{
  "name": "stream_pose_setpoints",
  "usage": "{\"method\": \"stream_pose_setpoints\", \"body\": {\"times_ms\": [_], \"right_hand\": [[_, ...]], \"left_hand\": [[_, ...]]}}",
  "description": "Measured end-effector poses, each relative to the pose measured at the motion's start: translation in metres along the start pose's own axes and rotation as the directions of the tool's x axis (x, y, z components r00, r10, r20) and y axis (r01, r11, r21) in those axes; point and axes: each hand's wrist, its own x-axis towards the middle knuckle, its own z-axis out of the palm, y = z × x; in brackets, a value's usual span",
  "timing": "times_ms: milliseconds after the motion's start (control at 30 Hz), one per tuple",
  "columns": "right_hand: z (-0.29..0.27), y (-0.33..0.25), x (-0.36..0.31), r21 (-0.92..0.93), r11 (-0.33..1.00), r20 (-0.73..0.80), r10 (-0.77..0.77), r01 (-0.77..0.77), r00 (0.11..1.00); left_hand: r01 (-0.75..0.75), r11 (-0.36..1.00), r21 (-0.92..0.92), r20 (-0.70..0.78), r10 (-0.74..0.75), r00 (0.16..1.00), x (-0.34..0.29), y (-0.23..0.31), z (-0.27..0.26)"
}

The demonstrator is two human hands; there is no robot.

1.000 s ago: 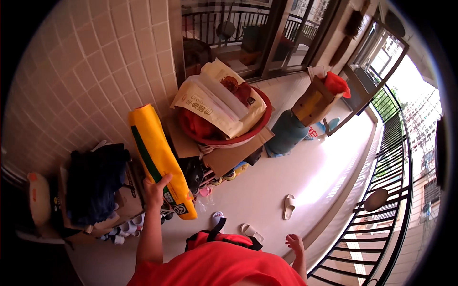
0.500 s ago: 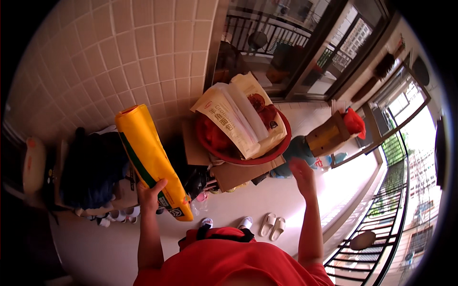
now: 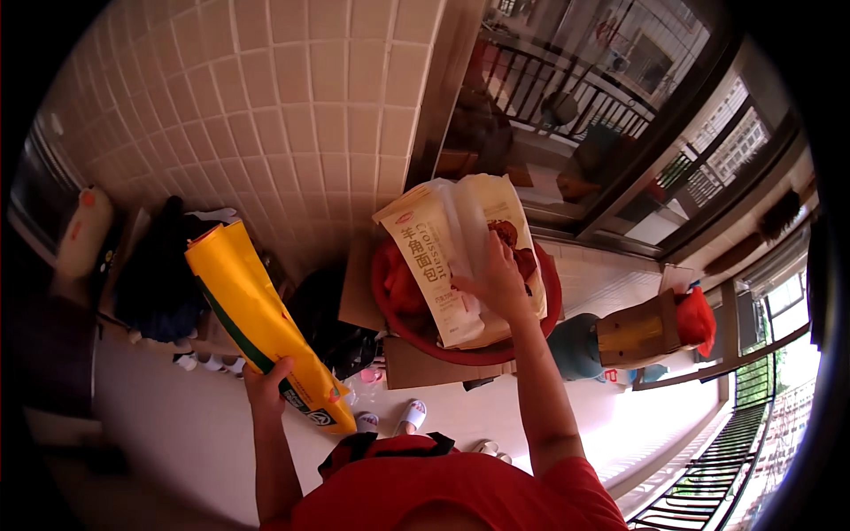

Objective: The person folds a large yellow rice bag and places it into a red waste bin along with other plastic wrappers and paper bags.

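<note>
My left hand [image 3: 268, 386] is closed round the lower part of a long, flattened yellow bag [image 3: 252, 305] with a green stripe, held slanting up to the left. My right hand [image 3: 498, 281] reaches over a cream food bag [image 3: 425, 274] with printed pictures. Its fingers are apart and lie at the bag's surface; whether they press on it I cannot tell. The bag rests in a red basin [image 3: 551, 301], on top of red contents partly hidden beneath it. Under the basin is a brown cardboard box [image 3: 412, 367].
Dark clothes [image 3: 164, 283] are heaped at the left, with shoes [image 3: 208, 363] below. A black plastic bag [image 3: 341, 327] is beside the cardboard. To the right lie a blue-green water jug [image 3: 575, 343] and a brown carton [image 3: 633, 341]. A glass door [image 3: 567, 106] stands behind, a balcony railing [image 3: 708, 469] at right.
My right hand has moved forward and left, from beside the basin to over the cream bag. My left hand still holds the yellow bag, now slightly lower. The whole view has shifted.
</note>
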Motion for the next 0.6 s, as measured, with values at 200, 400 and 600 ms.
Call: {"method": "stream_pose_setpoints", "body": {"times_ms": [200,400,600], "right_hand": [[-0.009,0.007,0.010,0.189,0.970,0.044,0.146,-0.152,0.988],[-0.051,0.015,0.003,0.666,0.739,0.033,0.105,-0.100,0.994],[-0.093,0.023,-0.019,0.844,0.530,-0.055,0.243,-0.085,0.968]], "left_hand": [[-0.082,0.993,-0.084,0.010,0.083,0.997,-0.008,0.000,0.041],[-0.036,0.988,-0.150,0.203,0.067,0.977,0.013,0.012,0.071],[0.054,0.990,-0.133,0.422,0.007,0.907,0.038,0.040,0.077]]}}
